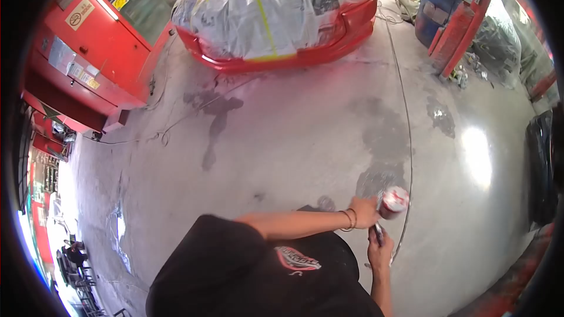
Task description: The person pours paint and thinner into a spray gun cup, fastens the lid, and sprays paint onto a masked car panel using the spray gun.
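A paint spray gun [379, 234] with a round cup on top [395, 201] is held out low at the right of my body. The cup has a whitish lid smeared with red. My right hand [380, 250] is wrapped around the gun's handle. My left hand [366, 212], with bands at its wrist, reaches across and grips the gun just beside the cup; its fingertips are partly hidden. A thin hose [409, 152] runs along the floor close by the gun.
Ahead stands a red car bumper [235, 66], the car above it masked with paper [241, 23] and yellow tape. A blue barrel [437, 12] and red post [470, 29] stand at the right. A red door [100, 29] is at the left. A black wrapped object [539, 164] sits far right.
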A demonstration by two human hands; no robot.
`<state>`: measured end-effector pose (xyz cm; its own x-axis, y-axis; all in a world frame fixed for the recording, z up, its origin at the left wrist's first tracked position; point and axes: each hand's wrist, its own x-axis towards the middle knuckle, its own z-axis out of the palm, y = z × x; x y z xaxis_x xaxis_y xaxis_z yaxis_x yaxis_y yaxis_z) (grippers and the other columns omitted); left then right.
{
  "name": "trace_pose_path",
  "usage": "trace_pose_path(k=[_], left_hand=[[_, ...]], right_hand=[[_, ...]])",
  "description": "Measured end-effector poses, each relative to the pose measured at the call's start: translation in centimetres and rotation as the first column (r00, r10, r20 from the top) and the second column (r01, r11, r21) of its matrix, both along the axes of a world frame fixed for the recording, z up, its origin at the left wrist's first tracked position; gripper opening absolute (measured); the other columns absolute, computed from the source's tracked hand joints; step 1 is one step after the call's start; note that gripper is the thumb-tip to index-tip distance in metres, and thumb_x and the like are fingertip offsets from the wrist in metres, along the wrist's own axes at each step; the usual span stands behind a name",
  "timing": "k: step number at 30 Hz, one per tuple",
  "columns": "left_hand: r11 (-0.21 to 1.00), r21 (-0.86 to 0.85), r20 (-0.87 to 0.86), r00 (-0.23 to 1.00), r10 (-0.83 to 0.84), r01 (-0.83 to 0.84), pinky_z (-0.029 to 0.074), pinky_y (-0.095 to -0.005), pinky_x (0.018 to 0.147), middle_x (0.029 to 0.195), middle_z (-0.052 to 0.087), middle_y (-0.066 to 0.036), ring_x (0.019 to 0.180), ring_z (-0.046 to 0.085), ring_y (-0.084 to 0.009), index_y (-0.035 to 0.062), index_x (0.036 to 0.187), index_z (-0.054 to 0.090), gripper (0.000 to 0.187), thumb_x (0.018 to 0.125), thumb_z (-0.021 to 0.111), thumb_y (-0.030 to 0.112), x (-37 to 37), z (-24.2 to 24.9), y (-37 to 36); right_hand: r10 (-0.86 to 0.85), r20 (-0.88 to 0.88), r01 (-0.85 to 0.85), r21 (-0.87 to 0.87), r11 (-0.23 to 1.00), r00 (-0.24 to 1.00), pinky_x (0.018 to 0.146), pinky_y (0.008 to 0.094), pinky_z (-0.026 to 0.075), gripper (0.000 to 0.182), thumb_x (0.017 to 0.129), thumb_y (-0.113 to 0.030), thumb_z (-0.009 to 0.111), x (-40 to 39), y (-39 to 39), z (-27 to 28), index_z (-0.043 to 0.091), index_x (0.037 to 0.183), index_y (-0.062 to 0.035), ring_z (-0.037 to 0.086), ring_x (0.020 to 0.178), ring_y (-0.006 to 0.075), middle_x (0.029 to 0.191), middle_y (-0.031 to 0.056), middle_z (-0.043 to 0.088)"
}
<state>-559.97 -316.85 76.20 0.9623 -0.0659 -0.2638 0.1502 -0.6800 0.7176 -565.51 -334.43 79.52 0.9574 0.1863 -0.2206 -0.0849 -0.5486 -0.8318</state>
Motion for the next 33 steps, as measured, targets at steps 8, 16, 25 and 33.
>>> trace_pose_path(k=[8,16,25,33], left_hand=[[0.909,-0.107,-0.186,0.89,-0.417,0.404,0.038,-0.0708,0.106,0.083,0.074,-0.021,0.087,0.073,-0.0472,-0.0034,0.124,0.055,0.046,0.093,0.064,0.03,-33.3,-2.8,-8.7],[0.728,-0.019,-0.086,0.724,-0.684,0.685,0.041,-0.0688,0.1,0.083,0.075,-0.019,0.086,0.074,-0.0439,-0.0022,0.127,0.058,0.048,0.091,0.065,0.029,-60.4,2.0,-7.5],[0.9,-0.322,0.121,0.956,-0.268,0.293,0.055,-0.0535,0.099,0.123,0.075,-0.023,0.107,0.074,-0.0433,0.0062,0.146,0.06,0.055,0.105,0.055,0.043,-71.6,-9.0,22.2],[0.841,0.14,-0.409,0.743,0.53,-0.523,0.052,-0.0517,0.107,0.128,0.071,-0.027,0.121,0.067,-0.0443,0.0009,0.121,0.074,0.04,0.103,0.054,0.031,-111.5,-16.5,70.5]], right_hand=[[-0.424,-0.006,0.424,-0.023,0.905,0.905,0.069,0.0345,0.048,0.03,0.11,-0.023,0.061,-41.4,-3.9,-5.9,0.066,0.101,0.005,0.059,0.075,0.0151,0.081,0.0076,0.066],[-0.645,-0.058,0.647,0.018,0.762,0.762,0.075,0.0348,0.051,0.024,0.108,-0.013,0.064,-70.5,1.3,-0.3,0.068,0.116,0.0089,0.061,0.085,0.0181,0.093,0.0109,0.07],[-0.487,-0.134,0.502,0.12,0.857,0.863,0.043,0.0249,0.029,0.038,0.109,-0.037,0.064,-78.4,16.6,-7.4,0.07,0.117,0.0001,0.045,0.047,0.0049,0.092,0.0099,0.077],[-0.242,-0.344,0.314,0.17,0.934,0.907,0.042,0.0277,0.031,0.042,0.109,-0.042,0.065,-80.9,48.1,-6.5,0.074,0.096,-0.0032,0.044,0.046,0.0057,0.064,-0.0021,0.057]])
